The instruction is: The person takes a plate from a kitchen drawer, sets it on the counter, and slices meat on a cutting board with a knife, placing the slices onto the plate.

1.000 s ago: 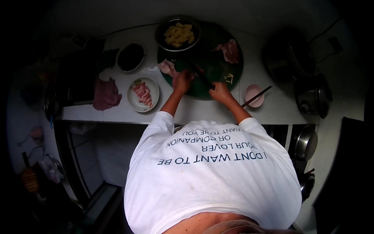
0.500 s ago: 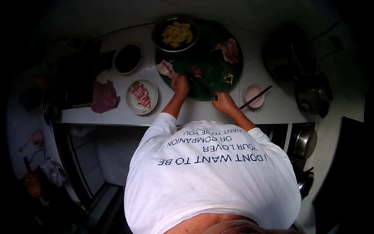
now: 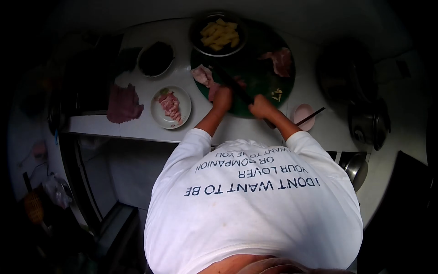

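On the round green cutting board (image 3: 255, 109), my left hand (image 3: 222, 98) has its fingers curled over a piece of raw meat (image 3: 203, 75) near the board's left side. My right hand (image 3: 263, 108) is wrapped around the handle of a dark-bladed knife (image 3: 238, 89). The blade points up and left across the board, just right of my left hand. Small cut bits of meat lie beside the blade, partly hidden by it. Another slab of raw meat (image 3: 279, 61) lies at the board's upper right, with some small pale pieces (image 3: 276, 94) below it.
A metal bowl of yellow chunks (image 3: 220, 35) overlaps the board's far edge. To the left are a plate (image 3: 157, 119) of sliced meat, a bowl with dark contents (image 3: 156, 59) and a reddish cloth (image 3: 124, 105). A pink bowl (image 3: 302, 110) with chopsticks (image 3: 315, 115) and dark pots (image 3: 365, 121) stand right.
The whole view has shifted a little. My right hand has turned with the knife, and its blade now shows more clearly. My left hand stays on the meat.
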